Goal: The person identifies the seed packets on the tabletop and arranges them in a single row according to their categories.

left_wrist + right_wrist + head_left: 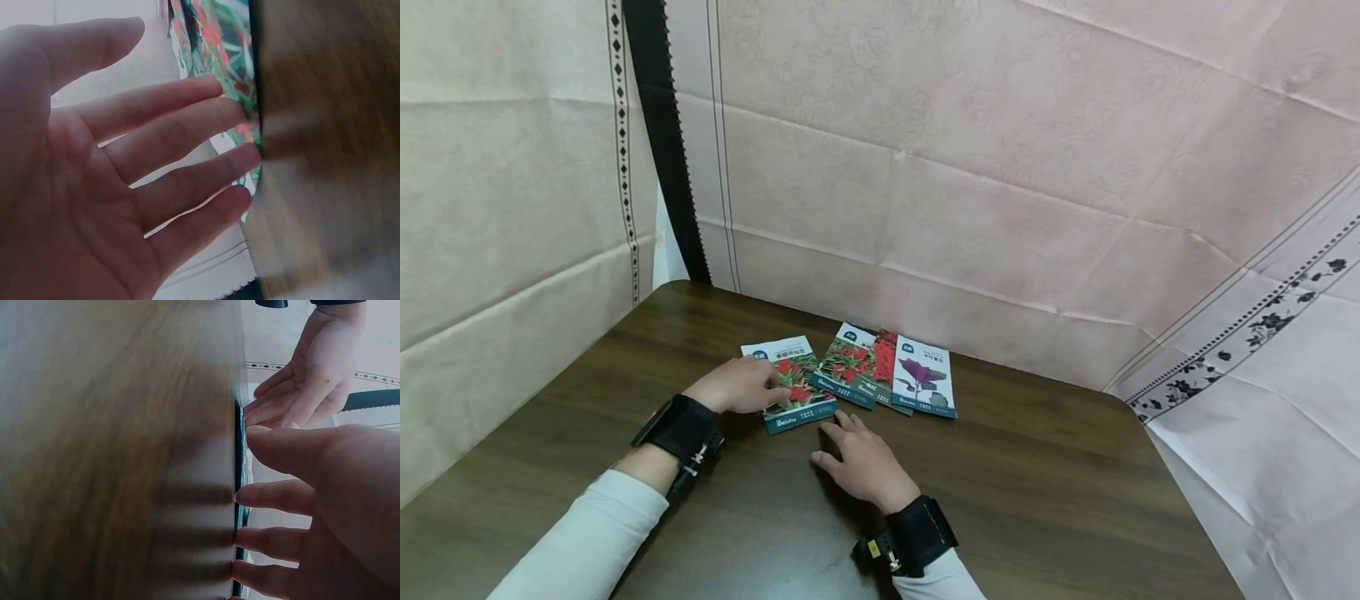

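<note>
My left hand [741, 386] lies over the left side of a flat seed packet [805, 387] printed with red flowers and green leaves. In the left wrist view its fingers [181, 137] are nearly straight, with tips on the packet's printed face. My right hand [867, 468] is spread low at the near side of the packets, its fingertips right at their lower edges. To the right, three more packets overlap: a red-flowered one [844, 364], a mostly covered red one [883, 367], and a white one with a purple plant [923, 375].
The packets lie toward the far edge of a dark brown wooden table [1037, 467]. Pale patterned cloth [962, 183] hangs close behind that edge, with another cloth [505, 208] along the left. Both wrists wear black straps with small devices.
</note>
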Demonstrator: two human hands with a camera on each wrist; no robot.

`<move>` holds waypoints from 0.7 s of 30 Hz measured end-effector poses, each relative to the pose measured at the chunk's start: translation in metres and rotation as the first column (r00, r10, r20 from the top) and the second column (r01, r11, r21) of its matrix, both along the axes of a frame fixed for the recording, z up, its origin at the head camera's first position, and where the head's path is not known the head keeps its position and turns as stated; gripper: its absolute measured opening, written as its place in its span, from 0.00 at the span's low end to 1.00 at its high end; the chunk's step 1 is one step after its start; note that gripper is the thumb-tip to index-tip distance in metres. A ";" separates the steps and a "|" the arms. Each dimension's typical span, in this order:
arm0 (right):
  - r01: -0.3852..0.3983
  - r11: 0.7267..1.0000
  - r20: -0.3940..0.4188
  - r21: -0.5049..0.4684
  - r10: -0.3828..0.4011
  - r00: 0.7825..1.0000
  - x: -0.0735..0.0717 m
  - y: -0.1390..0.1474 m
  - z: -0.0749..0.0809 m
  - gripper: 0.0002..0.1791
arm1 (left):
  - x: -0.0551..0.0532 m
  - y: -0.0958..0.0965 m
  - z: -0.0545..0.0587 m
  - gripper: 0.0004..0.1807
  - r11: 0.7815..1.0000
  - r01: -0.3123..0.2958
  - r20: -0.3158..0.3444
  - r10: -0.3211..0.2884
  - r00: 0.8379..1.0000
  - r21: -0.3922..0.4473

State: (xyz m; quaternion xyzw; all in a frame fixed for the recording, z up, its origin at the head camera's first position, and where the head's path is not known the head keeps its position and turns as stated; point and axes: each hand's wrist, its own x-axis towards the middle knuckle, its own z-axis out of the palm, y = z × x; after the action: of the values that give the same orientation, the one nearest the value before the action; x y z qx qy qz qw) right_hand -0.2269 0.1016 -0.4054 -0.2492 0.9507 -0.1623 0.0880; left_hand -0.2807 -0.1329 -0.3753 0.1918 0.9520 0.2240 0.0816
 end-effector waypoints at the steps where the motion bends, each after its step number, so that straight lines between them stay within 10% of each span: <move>1: 0.002 1.000 0.000 0.000 -0.002 1.000 0.000 0.000 0.000 0.31 | 0.000 0.001 0.001 0.16 1.000 -0.001 0.002 0.001 1.000 -0.003; 21: 0.028 0.999 0.009 -0.032 -0.028 1.000 0.001 0.001 0.000 0.31 | 0.000 -0.003 0.010 0.23 0.997 -0.046 -0.081 0.050 0.995 0.058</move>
State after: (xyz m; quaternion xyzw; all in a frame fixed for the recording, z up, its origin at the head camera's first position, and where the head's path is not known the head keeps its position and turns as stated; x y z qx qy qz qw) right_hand -0.2254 0.1026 -0.4050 -0.2364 0.9510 -0.1798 0.0858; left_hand -0.2810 -0.1362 -0.3655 0.1801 0.9523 0.2444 0.0317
